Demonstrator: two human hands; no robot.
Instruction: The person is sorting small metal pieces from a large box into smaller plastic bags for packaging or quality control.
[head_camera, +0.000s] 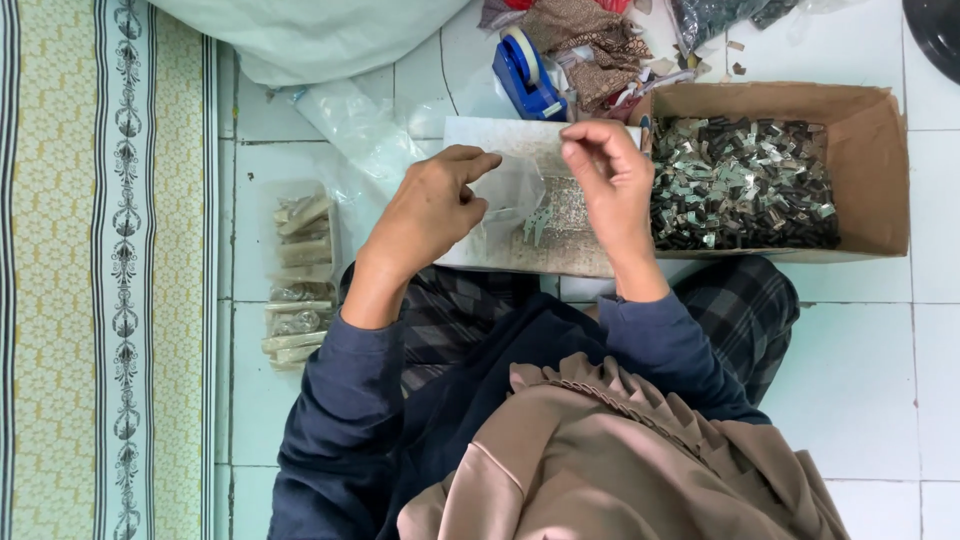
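Observation:
My left hand (432, 205) and my right hand (607, 175) hold a small clear plastic bag (510, 192) between them, each pinching one side of its mouth. The bag hangs over a white board (478, 135) lying on the floor in front of my knees. A few small silvery metal pieces (537, 222) show inside or just under the bag. To the right of my right hand sits an open cardboard box (880, 150) filled with several small dark and silvery metal clips (745, 185).
A blue tape dispenser (527, 75) and crumpled brown fabric (590, 45) lie beyond the board. Filled clear packets (297, 270) are stacked on the white tiled floor at left. A patterned mat (100, 270) runs along the left edge. A large white sack (310, 35) lies top left.

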